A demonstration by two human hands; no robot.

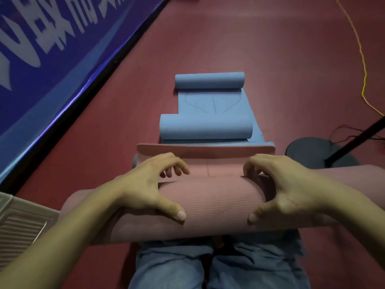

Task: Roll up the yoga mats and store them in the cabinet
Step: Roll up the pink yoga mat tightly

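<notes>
hands first: left hand (145, 184) and right hand (285, 188) both sit curled over the pink yoga mat (210, 203), which is mostly rolled into a fat tube lying crosswise over the person's jeans (173, 265). fingers hook over the far side of the roll, thumbs press on the near side, so both are gripping it. past the fingertips only a short flat strip of pink is unrolled, ending in a slightly lifted edge.

room-wise, red floor (250, 49) runs open ahead of the hands and off to the right. on the left it narrows, since a blue banner (52, 59) with white lettering slants along that side.

straight beyond the pink edge sits a blue yoga mat (208, 103), with a near blue roll (206, 127) just past the pink edge and a far blue roll (209, 81) behind it, flat blue with line markings between them. can't tell if that's one mat or two.

right of the right hand there's a dark round base (308, 153) with a black pole (358, 136) rising from it, close to the end of the pink roll. a yellow cable (363, 69) snakes over the floor further out. down by the left forearm is a pale ribbed plastic thing (18, 226), partly cut off.
</notes>
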